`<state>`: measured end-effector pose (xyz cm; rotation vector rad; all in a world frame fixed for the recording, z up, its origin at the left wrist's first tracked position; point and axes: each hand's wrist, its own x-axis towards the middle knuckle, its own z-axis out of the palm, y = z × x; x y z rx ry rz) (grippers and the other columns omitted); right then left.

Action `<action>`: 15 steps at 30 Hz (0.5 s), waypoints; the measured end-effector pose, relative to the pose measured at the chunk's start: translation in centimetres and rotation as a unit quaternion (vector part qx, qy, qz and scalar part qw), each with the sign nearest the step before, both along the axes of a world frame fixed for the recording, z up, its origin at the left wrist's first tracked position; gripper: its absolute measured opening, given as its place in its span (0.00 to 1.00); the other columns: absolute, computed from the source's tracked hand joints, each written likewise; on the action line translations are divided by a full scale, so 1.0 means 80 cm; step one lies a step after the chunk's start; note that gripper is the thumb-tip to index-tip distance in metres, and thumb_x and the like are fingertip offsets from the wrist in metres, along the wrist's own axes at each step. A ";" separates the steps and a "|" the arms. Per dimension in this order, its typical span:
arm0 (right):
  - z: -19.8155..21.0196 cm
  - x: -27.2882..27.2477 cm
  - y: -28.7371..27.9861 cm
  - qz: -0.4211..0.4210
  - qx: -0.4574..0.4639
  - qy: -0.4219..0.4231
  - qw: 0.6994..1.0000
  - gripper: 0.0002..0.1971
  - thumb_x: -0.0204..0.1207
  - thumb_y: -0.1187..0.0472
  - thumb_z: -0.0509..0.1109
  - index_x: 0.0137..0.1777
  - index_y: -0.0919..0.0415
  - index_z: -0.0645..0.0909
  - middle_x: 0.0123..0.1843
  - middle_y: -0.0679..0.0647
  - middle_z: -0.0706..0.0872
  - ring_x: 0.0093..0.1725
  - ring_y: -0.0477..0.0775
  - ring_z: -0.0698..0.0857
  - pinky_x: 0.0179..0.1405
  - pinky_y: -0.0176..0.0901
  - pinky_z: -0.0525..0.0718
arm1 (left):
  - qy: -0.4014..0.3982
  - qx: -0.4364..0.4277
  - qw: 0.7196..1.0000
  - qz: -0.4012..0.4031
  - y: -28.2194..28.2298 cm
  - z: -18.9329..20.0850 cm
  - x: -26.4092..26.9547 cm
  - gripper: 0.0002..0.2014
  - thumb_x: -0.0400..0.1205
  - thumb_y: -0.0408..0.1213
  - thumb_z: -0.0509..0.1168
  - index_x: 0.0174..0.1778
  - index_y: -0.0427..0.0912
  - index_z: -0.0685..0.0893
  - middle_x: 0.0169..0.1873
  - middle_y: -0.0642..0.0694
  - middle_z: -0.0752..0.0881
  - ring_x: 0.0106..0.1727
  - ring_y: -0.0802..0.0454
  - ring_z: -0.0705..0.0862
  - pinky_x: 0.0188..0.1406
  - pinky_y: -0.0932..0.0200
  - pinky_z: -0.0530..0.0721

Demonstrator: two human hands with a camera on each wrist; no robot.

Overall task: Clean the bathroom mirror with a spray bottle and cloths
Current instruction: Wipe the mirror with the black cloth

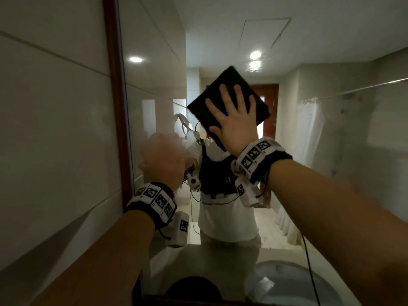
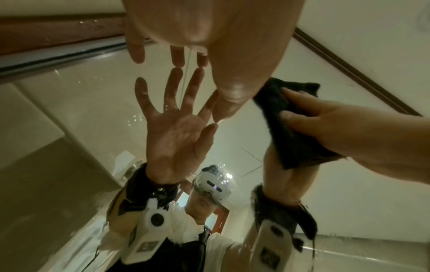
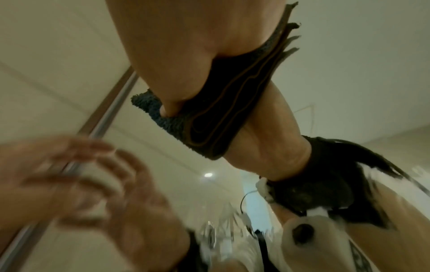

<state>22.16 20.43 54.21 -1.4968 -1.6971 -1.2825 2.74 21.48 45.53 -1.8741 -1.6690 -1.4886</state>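
The bathroom mirror [image 1: 159, 85] fills the view ahead, and it reflects me. My right hand [image 1: 236, 120] lies flat with spread fingers on a dark folded cloth [image 1: 231, 77] and presses it against the glass at upper centre. The right wrist view shows the cloth [image 3: 221, 110] sandwiched between palm and mirror. My left hand [image 1: 162, 157] is raised to the lower left of the cloth and holds nothing. In the left wrist view its straight fingers [image 2: 179, 57] reach the glass and meet their reflection. No spray bottle shows in any view.
A brown wooden frame [image 1: 114, 96] bounds the mirror on the left, with pale wall tiles [image 1: 55, 107] beyond it. A basin [image 1: 287, 281] shows low at right. A black cable [image 1: 309, 261] hangs from my right wrist. A shower curtain [image 1: 306, 140] is reflected at right.
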 end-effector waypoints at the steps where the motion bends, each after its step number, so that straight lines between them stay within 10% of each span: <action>1: -0.018 -0.012 0.004 0.010 -0.007 -0.034 0.999 0.36 0.78 0.39 0.64 0.85 0.40 0.55 0.88 0.57 0.48 0.86 0.69 0.45 0.80 0.76 0.46 | 0.003 0.004 1.000 -0.010 0.002 -0.002 -0.002 0.33 0.76 0.48 0.74 0.75 0.60 0.68 0.81 0.49 0.60 0.78 0.41 0.63 0.68 0.38 0.72; 7: -0.111 -0.027 0.015 0.031 -0.065 -0.131 0.989 0.36 0.79 0.39 0.63 0.85 0.39 0.54 0.89 0.55 0.48 0.86 0.67 0.45 0.81 0.74 0.46 | -0.028 0.040 0.997 -0.062 0.007 -0.003 -0.015 0.26 0.78 0.54 0.66 0.70 0.48 0.75 0.77 0.48 0.70 0.73 0.39 0.71 0.67 0.32 0.76; 15: -0.006 -0.027 0.017 0.014 0.017 0.006 1.000 0.33 0.81 0.39 0.58 0.85 0.41 0.55 0.88 0.56 0.48 0.86 0.68 0.45 0.80 0.75 0.45 | -0.030 -0.006 0.999 0.026 0.011 -0.015 -0.051 0.32 0.75 0.42 0.74 0.75 0.49 0.72 0.77 0.42 0.67 0.74 0.38 0.69 0.66 0.34 0.77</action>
